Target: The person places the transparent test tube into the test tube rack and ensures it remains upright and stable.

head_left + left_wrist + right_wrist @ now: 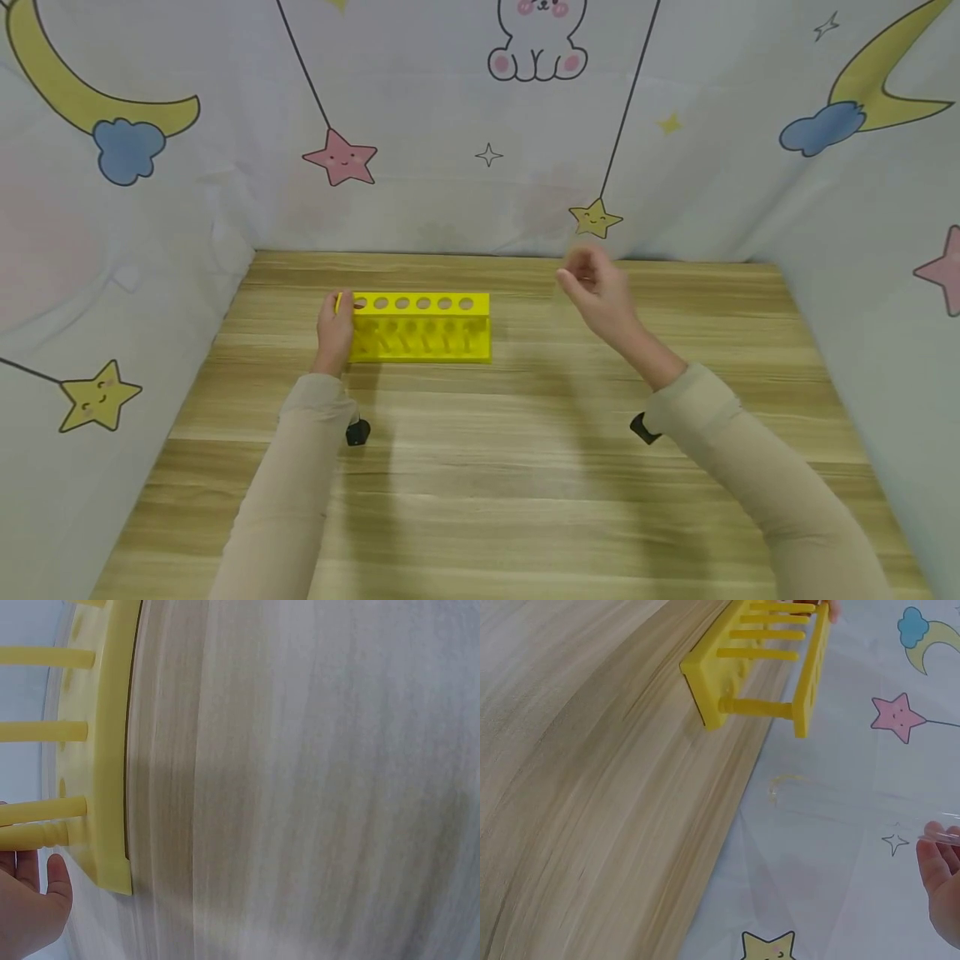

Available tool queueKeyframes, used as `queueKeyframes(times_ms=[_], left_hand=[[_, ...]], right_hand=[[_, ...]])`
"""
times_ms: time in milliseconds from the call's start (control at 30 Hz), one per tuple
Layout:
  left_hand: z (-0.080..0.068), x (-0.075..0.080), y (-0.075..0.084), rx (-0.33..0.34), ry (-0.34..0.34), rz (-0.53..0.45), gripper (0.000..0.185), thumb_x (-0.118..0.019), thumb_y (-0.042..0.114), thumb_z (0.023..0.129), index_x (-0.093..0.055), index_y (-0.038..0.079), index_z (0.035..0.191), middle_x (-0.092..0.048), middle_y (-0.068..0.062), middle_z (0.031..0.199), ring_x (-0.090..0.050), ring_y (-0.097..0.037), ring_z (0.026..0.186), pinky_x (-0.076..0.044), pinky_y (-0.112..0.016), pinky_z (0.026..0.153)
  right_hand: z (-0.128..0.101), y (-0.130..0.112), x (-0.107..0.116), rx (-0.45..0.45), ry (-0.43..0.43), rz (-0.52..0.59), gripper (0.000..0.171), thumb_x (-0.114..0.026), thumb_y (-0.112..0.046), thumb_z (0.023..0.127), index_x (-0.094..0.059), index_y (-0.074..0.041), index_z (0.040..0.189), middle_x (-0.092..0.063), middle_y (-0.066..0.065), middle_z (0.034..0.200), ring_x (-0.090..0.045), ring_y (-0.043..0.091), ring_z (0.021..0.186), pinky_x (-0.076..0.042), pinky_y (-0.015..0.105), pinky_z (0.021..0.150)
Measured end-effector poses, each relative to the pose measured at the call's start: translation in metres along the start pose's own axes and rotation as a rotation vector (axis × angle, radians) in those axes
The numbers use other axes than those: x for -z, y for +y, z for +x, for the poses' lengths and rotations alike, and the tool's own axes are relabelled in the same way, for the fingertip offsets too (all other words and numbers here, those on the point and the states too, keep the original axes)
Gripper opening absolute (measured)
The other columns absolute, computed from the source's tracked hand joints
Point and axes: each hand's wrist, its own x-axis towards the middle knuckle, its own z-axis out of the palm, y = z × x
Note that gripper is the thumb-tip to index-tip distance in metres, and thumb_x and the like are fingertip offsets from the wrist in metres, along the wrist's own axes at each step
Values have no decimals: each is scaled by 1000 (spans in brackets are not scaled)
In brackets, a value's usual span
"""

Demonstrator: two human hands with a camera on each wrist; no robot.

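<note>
Yellow rack (420, 327) stood on table (525, 467) at 11 o'clock. Left hand (334, 327) gripped rack's left end. Right hand (600, 292), raised at 1 o'clock well right of rack, pinched clear tube (840, 802), fingers (937, 862) curled.

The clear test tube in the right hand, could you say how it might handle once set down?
The test tube looks round and smooth, so it would probably roll and feel slippery. Its thin transparent wall suggests it is light and possibly fragile.
</note>
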Motion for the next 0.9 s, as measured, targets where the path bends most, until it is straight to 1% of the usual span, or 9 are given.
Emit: queueKeyframes(times_ms=[133, 233, 367, 533, 733, 900], left_hand=[[0, 0, 0, -5, -2, -1, 51, -29, 45, 93, -37, 3, 122, -48, -18, 118, -36, -26, 118, -24, -38, 101], [1, 0, -1, -4, -2, -8, 50, -30, 44, 94, -38, 3, 121, -48, -18, 117, -37, -26, 118, -25, -38, 101], [1, 0, -1, 6, -1, -12, 45, -31, 42, 94, -38, 5, 119, -49, -15, 115, -37, -25, 117, -25, -38, 100], [1, 1, -1, 22, 2, -15, 43, -31, 41, 94, -39, 6, 119, -50, -12, 113, -37, -25, 117, -25, -38, 100], [2, 1, -2, 22, -6, -15, 42, -31, 39, 95, -39, 6, 119, -50, -10, 112, -35, -24, 119, -24, -39, 101], [2, 1, -1, 12, -5, -14, 41, -31, 40, 95, -39, 6, 117, -50, -9, 110, -35, -23, 120, -23, -38, 102]], right_hand=[[2, -7, -3, -36, 1, 30, 16, -54, 0, 85, -47, 10, 96, -51, 8, 82, -52, 2, 77, -44, 10, 68], [5, -10, -5, -54, 1, 66, 18, -53, -1, 85, -46, 9, 98, -51, 7, 83, -52, 3, 78, -44, 11, 69], [8, -11, -10, -49, 5, 102, 20, -54, 0, 85, -46, 10, 99, -51, 10, 85, -52, 0, 77, -45, 11, 69], [12, -12, -16, -49, 17, 112, 20, -54, 0, 84, -45, 9, 99, -52, 10, 86, -52, -1, 78, -45, 11, 68], [15, -14, -21, -76, 7, 126, 22, -54, -1, 85, -45, 10, 101, -51, 13, 88, -52, 1, 79, -45, 12, 70], [17, -17, -25, -61, 4, 114, 23, -54, 0, 85, -45, 11, 102, -52, 15, 87, -52, 5, 79, -45, 13, 69]])
